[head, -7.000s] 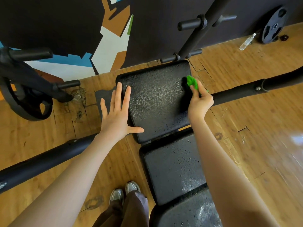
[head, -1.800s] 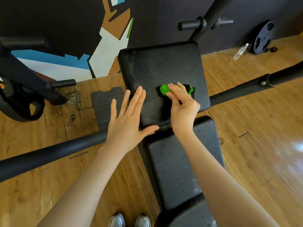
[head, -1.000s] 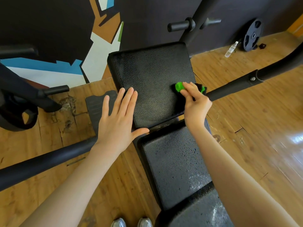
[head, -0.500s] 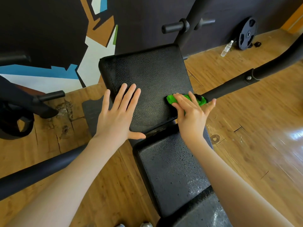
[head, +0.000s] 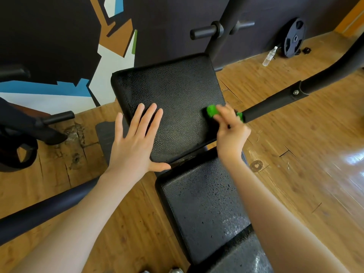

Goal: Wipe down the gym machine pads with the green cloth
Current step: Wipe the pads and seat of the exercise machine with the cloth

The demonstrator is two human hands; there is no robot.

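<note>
Here the right hand [head: 230, 133] pinches the green cloth [head: 212, 110] in its grip against the upper pad [head: 177, 91].

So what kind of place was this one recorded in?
Most likely a gym: a weight plate leans against the dark wall, a padded black machine pad sits on a steel frame with bare plate pegs, and the floor is wood.

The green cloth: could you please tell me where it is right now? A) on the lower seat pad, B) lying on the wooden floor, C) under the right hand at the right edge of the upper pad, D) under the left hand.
C: the green cloth sits under the right hand at the right edge of the upper pad, while the left hand lies flat, holding nothing.
</note>
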